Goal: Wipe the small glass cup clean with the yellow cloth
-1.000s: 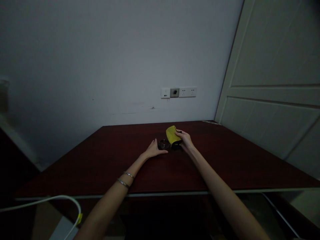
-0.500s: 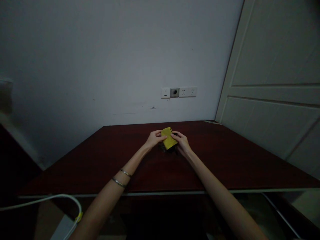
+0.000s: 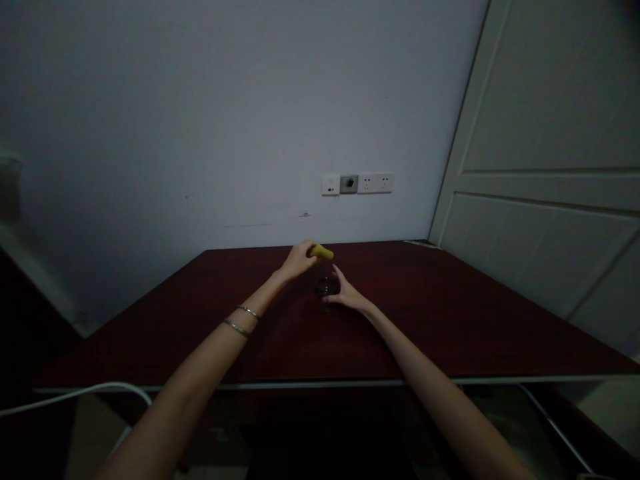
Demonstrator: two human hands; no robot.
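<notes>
My left hand point(image 3: 301, 257) is closed on a folded yellow cloth point(image 3: 323, 252), holding it above the table. Below the cloth, a small clear round glass dish point(image 3: 326, 287) sits on the dark red tabletop. My right hand point(image 3: 346, 292) curves around the dish's right side, thumb at the near edge and fingers at the far edge. The dim light hides the dish's details.
The glossy dark red table point(image 3: 240, 353) reaches to a pale wall with a row of sockets point(image 3: 357, 184). A panelled door point(image 3: 545, 180) stands at right. A white cable point(image 3: 105, 387) loops by the near left edge.
My right hand has let go of the yellow cloth and moved down to the glass dish. My left hand has carried the cloth up and slightly left, and the dish now shows more plainly.
</notes>
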